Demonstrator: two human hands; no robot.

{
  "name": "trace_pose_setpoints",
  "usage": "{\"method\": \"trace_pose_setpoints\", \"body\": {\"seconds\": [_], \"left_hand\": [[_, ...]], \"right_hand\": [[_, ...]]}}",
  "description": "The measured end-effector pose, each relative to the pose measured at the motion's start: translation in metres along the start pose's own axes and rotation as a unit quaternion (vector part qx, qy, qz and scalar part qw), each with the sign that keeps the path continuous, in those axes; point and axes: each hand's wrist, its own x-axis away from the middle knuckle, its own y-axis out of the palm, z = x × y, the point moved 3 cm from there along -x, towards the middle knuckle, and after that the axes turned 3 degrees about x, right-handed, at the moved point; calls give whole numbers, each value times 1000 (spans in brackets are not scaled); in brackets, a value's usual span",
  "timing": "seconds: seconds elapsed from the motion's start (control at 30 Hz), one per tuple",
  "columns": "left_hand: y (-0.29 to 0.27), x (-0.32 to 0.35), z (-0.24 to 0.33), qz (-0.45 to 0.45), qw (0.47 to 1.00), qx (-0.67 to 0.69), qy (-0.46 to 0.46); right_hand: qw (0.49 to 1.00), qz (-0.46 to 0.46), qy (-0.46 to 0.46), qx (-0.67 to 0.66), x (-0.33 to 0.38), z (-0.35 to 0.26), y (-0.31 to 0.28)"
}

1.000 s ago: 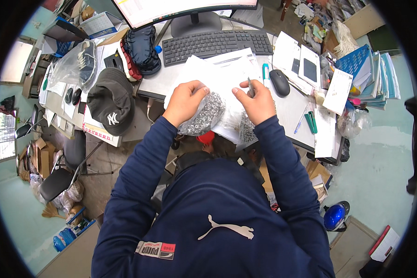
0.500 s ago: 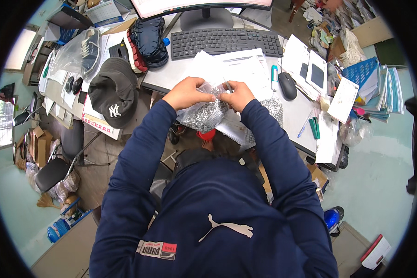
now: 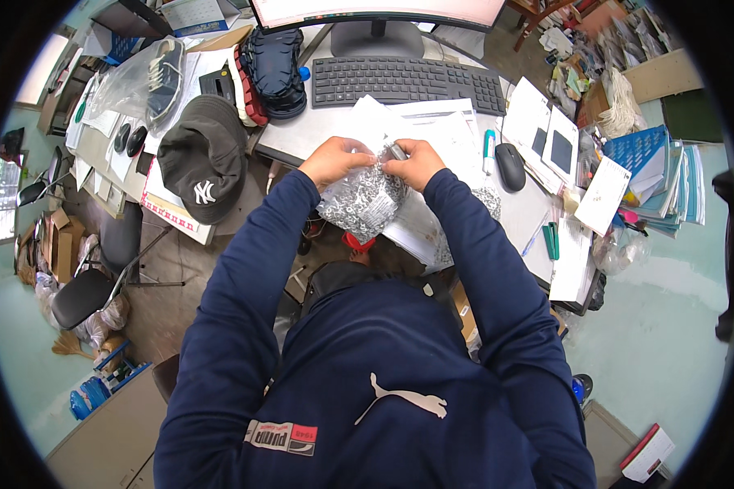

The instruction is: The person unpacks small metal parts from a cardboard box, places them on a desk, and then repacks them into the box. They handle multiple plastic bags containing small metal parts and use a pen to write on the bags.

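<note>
A clear plastic bag (image 3: 363, 204) full of small silver metal pieces hangs between my hands, just off the desk's front edge. My left hand (image 3: 333, 163) pinches the gathered top of the bag with thumb and fingers. On the other side, my right hand (image 3: 417, 166) is closed at the same top, its thumb close to the left one. A short grey object (image 3: 396, 151) pokes out of the right hand's grip; its kind cannot be made out. Another bag of similar metal pieces (image 3: 487, 199) lies partly hidden behind my right forearm.
White papers (image 3: 432, 118) spread behind my hands, below a black keyboard (image 3: 408, 81). A mouse (image 3: 510, 167), a green-and-white marker (image 3: 488, 152) and a green stapler-like object (image 3: 551, 240) lie to the right. A dark cap (image 3: 202, 155) and shoes (image 3: 274, 73) sit at the left.
The bag has swung up a little and faces me more, showing more of the metal pieces. Both hands keep their grip near its top. The whole view has shifted slightly.
</note>
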Motion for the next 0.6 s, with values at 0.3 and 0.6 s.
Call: {"method": "trace_pose_setpoints", "body": {"seconds": [0.3, 0.6], "left_hand": [[-6, 0, 1, 11, 998, 6, 57], [-14, -1, 15, 7, 996, -3, 90]], "right_hand": [[996, -46, 66, -50, -3, -7, -2], [988, -22, 70, -138, 1, -18, -5]]}}
